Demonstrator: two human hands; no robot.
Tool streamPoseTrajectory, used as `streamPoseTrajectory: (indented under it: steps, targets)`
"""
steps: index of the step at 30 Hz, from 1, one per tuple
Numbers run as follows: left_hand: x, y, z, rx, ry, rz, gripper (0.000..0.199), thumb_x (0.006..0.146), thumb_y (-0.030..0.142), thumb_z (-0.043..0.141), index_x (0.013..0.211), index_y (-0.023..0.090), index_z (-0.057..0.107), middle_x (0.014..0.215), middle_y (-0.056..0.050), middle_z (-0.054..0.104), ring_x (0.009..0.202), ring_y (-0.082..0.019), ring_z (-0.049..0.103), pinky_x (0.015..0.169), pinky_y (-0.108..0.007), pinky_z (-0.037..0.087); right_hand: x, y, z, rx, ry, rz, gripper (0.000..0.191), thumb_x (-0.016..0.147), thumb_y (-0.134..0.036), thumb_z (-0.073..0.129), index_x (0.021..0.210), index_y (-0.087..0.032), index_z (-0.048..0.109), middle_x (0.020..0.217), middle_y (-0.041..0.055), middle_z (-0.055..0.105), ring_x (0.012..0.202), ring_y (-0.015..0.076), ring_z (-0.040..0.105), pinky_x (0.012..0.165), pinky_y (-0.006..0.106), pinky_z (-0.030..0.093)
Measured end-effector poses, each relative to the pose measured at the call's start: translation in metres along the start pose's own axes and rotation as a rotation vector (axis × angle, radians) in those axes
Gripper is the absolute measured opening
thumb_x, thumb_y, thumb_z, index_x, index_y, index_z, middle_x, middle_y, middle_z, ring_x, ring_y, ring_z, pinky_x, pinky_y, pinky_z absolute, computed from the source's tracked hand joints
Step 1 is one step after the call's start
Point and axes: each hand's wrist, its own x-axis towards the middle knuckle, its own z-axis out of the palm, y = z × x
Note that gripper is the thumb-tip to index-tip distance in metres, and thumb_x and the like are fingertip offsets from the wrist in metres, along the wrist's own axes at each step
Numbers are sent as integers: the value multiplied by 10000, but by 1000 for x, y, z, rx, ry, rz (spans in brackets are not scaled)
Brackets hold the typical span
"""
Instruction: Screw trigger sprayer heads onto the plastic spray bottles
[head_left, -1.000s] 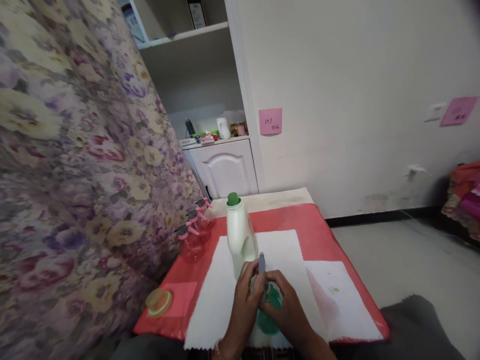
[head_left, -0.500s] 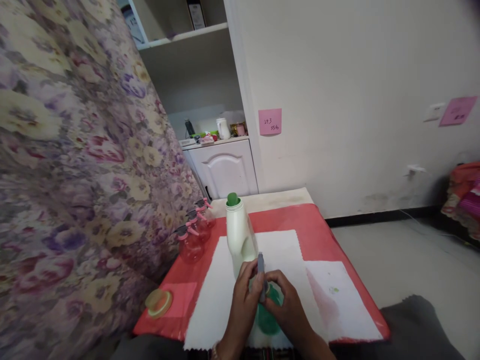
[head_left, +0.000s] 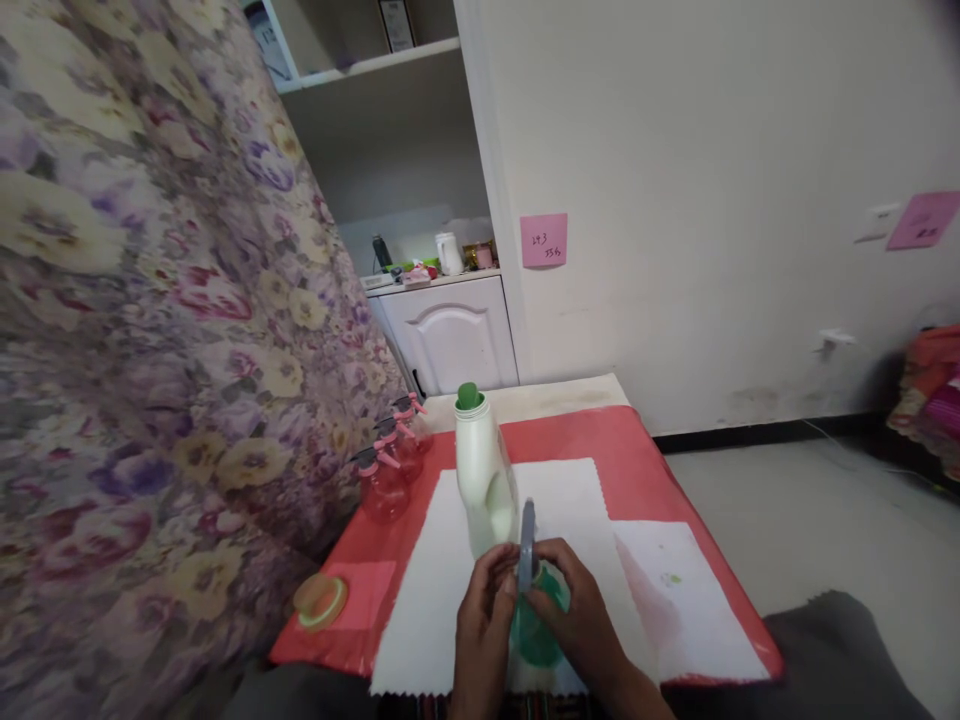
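Observation:
A green, see-through round bottle (head_left: 538, 632) stands on the white cloth (head_left: 420, 620) at the table's front, with a grey spray head (head_left: 528, 548) at its top. My left hand (head_left: 487, 610) has its fingers closed at the left side of the grey head. Pinched around the bottle's neck and the base of the head from the right is my right hand (head_left: 574, 610). Just beyond my hands stands a tall pale green jug (head_left: 480, 470), upright, with a green piece (head_left: 469, 396) in its open mouth.
Several clear bottles with pink spray heads (head_left: 384, 490) line the left edge of the red table cover (head_left: 592, 430). A roll of tape (head_left: 321, 601) lies at the front left. A stained white sheet (head_left: 694, 590) lies on the right. A floral curtain (head_left: 172, 350) hangs left.
My left hand has shifted down and slightly left on the grey head, leaving more of it showing. The view has moved slightly.

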Motion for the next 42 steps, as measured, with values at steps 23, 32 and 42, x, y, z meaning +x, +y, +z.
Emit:
streamPoseTrajectory:
  steps: [23, 32, 42]
  targets:
    - [6, 40, 5, -47, -30, 11, 309, 778, 365, 711, 1040, 218, 638, 972, -29, 707, 932, -204, 644, 813, -289, 510, -30, 54, -5, -108, -84, 234, 1059, 436, -32, 786, 1389, -186, 351, 1405, 146, 453, 1334, 334, 426, 1113, 494, 350]
    - [2, 80, 0, -26, 56, 126, 334, 765, 372, 732, 1043, 218, 631, 1006, -39, 694, 956, -201, 623, 824, -277, 504, -34, 70, -6, -91, -97, 160, 974, 496, -126, 821, 1362, -204, 382, 1386, 144, 493, 1303, 335, 464, 1094, 503, 363]
    - [-4, 77, 5, -168, 213, 162, 385, 772, 385, 730, 1100, 234, 596, 1047, -21, 692, 947, -169, 648, 837, -260, 512, -32, 70, -6, -110, -81, 120, 981, 484, -216, 867, 1356, -182, 417, 1363, 164, 528, 1278, 364, 488, 1079, 508, 382]
